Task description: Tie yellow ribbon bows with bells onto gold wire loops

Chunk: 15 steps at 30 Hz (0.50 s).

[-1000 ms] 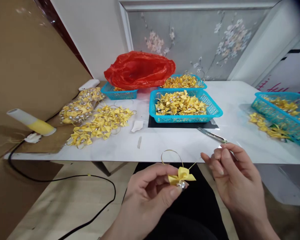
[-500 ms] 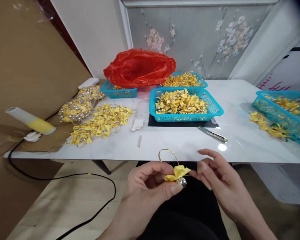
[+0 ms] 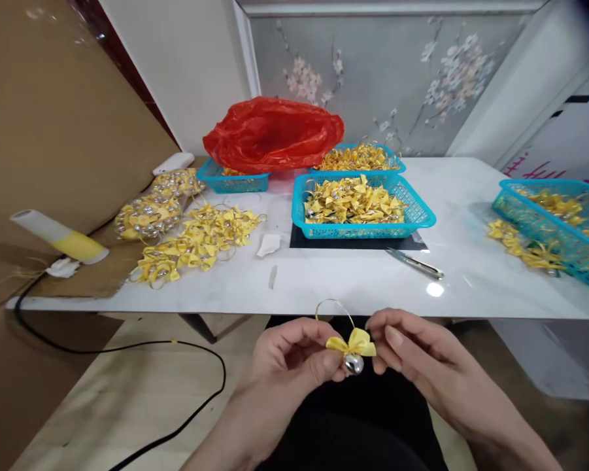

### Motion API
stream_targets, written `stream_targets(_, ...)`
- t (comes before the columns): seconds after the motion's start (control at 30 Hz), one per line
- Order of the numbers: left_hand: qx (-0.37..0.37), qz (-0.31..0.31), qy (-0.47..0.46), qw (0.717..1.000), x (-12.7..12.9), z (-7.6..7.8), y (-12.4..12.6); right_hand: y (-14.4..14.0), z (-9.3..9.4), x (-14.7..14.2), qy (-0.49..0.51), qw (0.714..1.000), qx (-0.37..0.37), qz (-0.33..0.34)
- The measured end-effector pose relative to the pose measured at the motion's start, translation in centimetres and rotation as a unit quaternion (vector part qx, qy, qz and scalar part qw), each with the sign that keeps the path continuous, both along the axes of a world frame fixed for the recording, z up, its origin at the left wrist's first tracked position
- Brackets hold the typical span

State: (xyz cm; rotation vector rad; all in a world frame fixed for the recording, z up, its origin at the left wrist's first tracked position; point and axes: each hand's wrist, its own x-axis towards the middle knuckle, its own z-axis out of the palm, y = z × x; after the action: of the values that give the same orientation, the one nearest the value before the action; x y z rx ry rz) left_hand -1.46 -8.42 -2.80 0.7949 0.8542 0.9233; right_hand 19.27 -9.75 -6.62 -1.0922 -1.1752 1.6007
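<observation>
My left hand (image 3: 294, 373) is closed, pinching a yellow ribbon bow (image 3: 359, 341) between thumb and fingers. A round silver bell (image 3: 353, 364) hangs at the bow's centre, and a thin gold cord loop (image 3: 335, 302) arches above it. Just right of the bow is my right hand (image 3: 421, 360), its fingers curled and its thumb laid against them. Its fingertips are close to the bow's right loop; whether they touch it or grip something small, I cannot tell. Both hands are in front of the table edge, above my dark clothing.
Several blue baskets, including one at the middle (image 3: 363, 231) and one at the right (image 3: 544, 229), hold yellow bows. Loose bows (image 3: 210, 235) and bagged bows (image 3: 150, 216) lie left. A craft knife (image 3: 414, 263), paper scrap (image 3: 269, 244) and red plastic bag (image 3: 274, 134) are on the table.
The bow has turned so that its bell faces me more fully and both loops spread sideways. My right hand has shifted left, closer to the bow.
</observation>
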Motion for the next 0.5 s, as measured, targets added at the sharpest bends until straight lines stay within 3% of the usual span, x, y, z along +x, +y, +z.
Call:
stream_targets(0.13, 0.051, -0.013, 0.051, 0.997, -0.4, -0.1, -0.1, 0.5, 1.8, -1.6, -0.005, 0.996, 0.032, 0.077)
stream_targets(0.33, 0.08, -0.042, 0.04, 0.995, -0.4, 0.3, -0.2, 0.5, 3.4, -3.3, -0.129, 0.98, 0.153, 0.013)
stream_targets(0.5, 0.058, -0.03, 0.08, 0.995, 0.4, 0.7, 0.0, 0.3, 3.6, -3.5, -0.151, 0.973, 0.175, -0.016)
